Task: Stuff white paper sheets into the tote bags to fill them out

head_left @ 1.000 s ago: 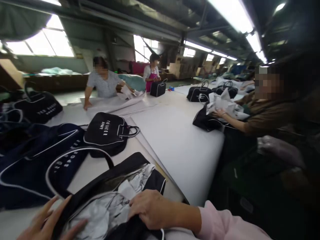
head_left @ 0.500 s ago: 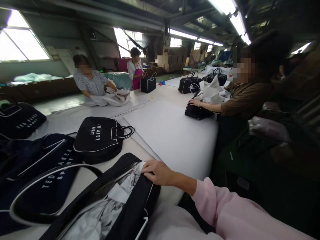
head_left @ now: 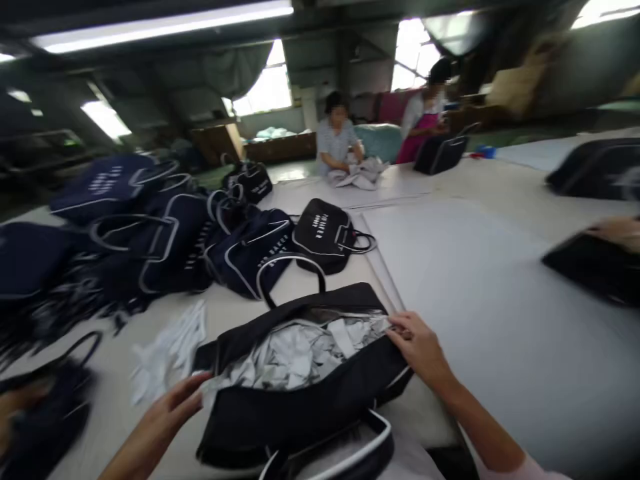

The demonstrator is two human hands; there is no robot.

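In front of me on the table lies a black handbag (head_left: 300, 407) with white piping, its long top opening spread wide. Crumpled pale paper (head_left: 295, 353) fills it. At the bag's right end, my right hand (head_left: 417, 343) is closed on the corner of the opening. My left hand (head_left: 167, 420) reaches to the left end, its fingers stretched out along the edge beside the paper. One bag handle (head_left: 293, 259) stands up at the far side; the other hangs toward me.
Several navy bags (head_left: 175, 233) are heaped at the left, near white strips (head_left: 175, 347). A black bag (head_left: 325, 233) lies beyond mine. Co-workers stand across the table, one handling crumpled sheets (head_left: 363, 173). Other people's hands show at the left (head_left: 20, 407) and right (head_left: 620, 232) edges.
My view has turned left, so the open bag now sits mid-view. My left hand has come into sight at its left end. The right hand stays at the right end.
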